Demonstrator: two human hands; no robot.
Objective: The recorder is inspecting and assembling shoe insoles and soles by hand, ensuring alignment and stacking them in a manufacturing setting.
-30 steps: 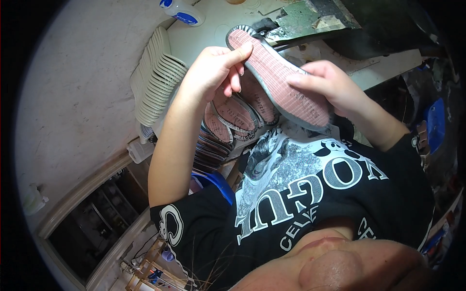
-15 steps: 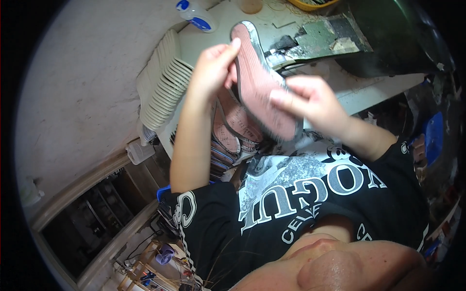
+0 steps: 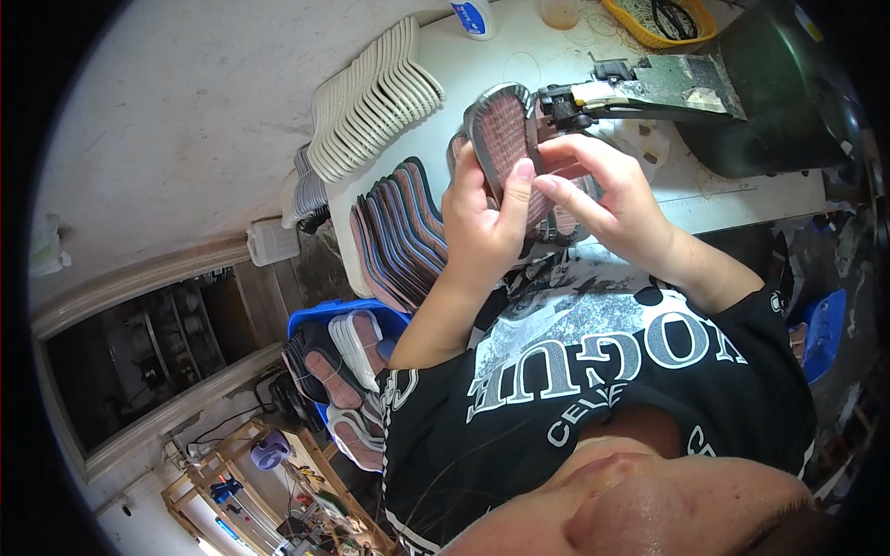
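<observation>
Pink mesh shoe upper with grey rim pinched in both hands, left hand and right hand closed on it (long axis pointing away toward the sewing machine arm)

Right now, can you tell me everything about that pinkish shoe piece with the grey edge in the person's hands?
The pink knitted shoe piece with a grey rim is flat, sole-shaped and rounded at its top end. It is held upright above the white worktable. The left hand grips its lower part, thumb on the pink face; the right hand pinches it from the other side.
</observation>
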